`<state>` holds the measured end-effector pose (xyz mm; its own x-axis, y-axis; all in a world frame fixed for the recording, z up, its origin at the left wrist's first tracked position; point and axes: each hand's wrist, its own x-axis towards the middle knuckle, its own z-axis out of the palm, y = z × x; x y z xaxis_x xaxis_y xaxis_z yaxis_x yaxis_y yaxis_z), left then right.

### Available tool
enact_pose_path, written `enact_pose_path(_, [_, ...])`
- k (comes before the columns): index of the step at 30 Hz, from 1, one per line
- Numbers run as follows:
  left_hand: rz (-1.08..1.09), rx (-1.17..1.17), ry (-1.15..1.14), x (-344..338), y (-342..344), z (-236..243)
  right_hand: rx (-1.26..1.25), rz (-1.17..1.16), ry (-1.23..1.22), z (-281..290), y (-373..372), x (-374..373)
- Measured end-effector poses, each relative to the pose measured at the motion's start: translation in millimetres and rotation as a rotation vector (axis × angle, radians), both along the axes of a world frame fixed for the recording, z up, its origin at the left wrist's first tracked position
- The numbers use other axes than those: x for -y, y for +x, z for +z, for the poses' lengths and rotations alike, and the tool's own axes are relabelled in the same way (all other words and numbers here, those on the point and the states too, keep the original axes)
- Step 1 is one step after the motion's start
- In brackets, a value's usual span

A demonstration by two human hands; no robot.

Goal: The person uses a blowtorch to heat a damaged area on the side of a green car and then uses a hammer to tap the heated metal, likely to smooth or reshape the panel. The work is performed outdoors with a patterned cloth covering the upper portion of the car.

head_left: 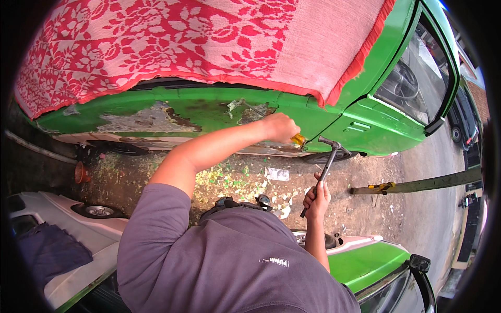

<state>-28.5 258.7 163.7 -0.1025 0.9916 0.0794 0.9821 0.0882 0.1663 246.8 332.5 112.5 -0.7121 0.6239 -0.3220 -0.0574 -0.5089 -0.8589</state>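
Note:
My left hand [282, 128] is closed round a screwdriver-like tool with an amber handle [299, 140], whose butt sticks out below the fist. Its thin metal shaft [254, 110] points up and left, the tip at a loose pale flake [235, 106] on the green car's side panel [209, 112]. In my right hand [317, 199] is a hammer [327, 167], gripped by its dark handle. The hammer's head is raised, apart from the amber handle. Bare grey and brown patches [148, 119] show where paint is gone from the panel.
A red and pink floral cloth [209, 41] covers the car's upper side. Paint chips [229, 180] litter the ground. Behind me stand a white vehicle [57, 208] and another green one [365, 263]. A post [412, 183] stands at right; an orange pot [82, 172] at left.

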Motion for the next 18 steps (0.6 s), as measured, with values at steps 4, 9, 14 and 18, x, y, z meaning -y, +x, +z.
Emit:
enact_pose_path(4, [0.004,0.012,0.02,-4,-7,-9,-0.01,0.004,0.021,1,4,-3])
enact_pose_path(9, [0.013,-0.002,0.048,-6,-7,-5,-0.051,-0.061,0.074,-2,7,12])
enact_pose_path(14, [-0.035,-0.021,0.07,-2,-9,-18,-0.021,0.065,0.046,-8,-5,25])
enact_pose_path(18, [-0.017,-0.016,0.091,-1,-8,-8,-0.072,-0.068,0.051,-14,-2,30])
